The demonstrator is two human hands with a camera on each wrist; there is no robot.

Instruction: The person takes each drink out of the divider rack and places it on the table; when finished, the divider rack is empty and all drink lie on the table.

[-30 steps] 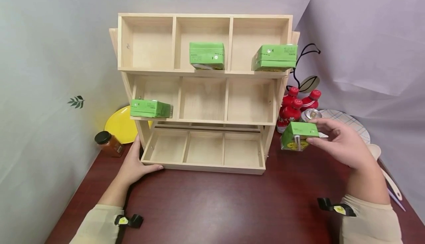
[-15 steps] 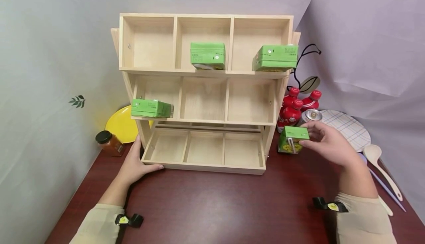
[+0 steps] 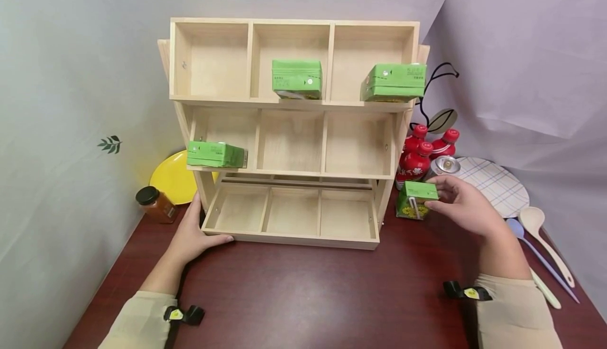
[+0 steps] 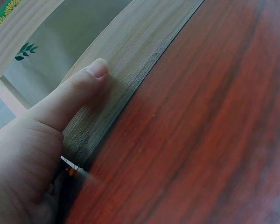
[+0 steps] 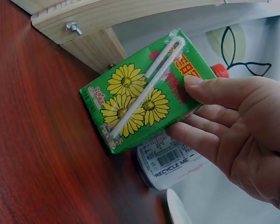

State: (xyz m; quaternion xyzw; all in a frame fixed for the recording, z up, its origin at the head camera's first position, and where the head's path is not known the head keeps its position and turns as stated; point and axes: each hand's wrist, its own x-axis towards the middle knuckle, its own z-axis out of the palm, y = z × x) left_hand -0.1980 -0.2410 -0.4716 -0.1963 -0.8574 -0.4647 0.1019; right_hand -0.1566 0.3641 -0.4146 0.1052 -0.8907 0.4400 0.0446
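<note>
A three-tier wooden shelf (image 3: pixel 303 244) stands on the table. At its lower left corner, my left hand (image 3: pixel 189 238) grips the bottom tray, thumb along the front board (image 4: pixel 126 60); the other fingers are mostly hidden. To the right of the shelf, my right hand (image 3: pixel 467 206) holds a green drink carton (image 3: pixel 413 206) between thumb and fingers. This carton is upright, its base at the tabletop, with yellow flowers and a white straw on its face (image 5: pixel 130 100). Similar cartons sit in the top middle (image 3: pixel 296 80), top right (image 3: pixel 395 83) and middle-row left (image 3: pixel 215 155) compartments.
Red bottles (image 3: pixel 414 162) and a can (image 3: pixel 446 165) stand behind the held carton. A checked plate (image 3: pixel 493 185), a white ladle (image 3: pixel 533 220) and other utensils lie at the right. At left are a dark-lidded jar (image 3: pixel 158 209) and a yellow plate (image 3: pixel 173 180).
My right hand has brought the carton slightly left and down to the tabletop, beside the shelf. More of the utensils at the right shows. My left hand has stayed at the shelf corner.
</note>
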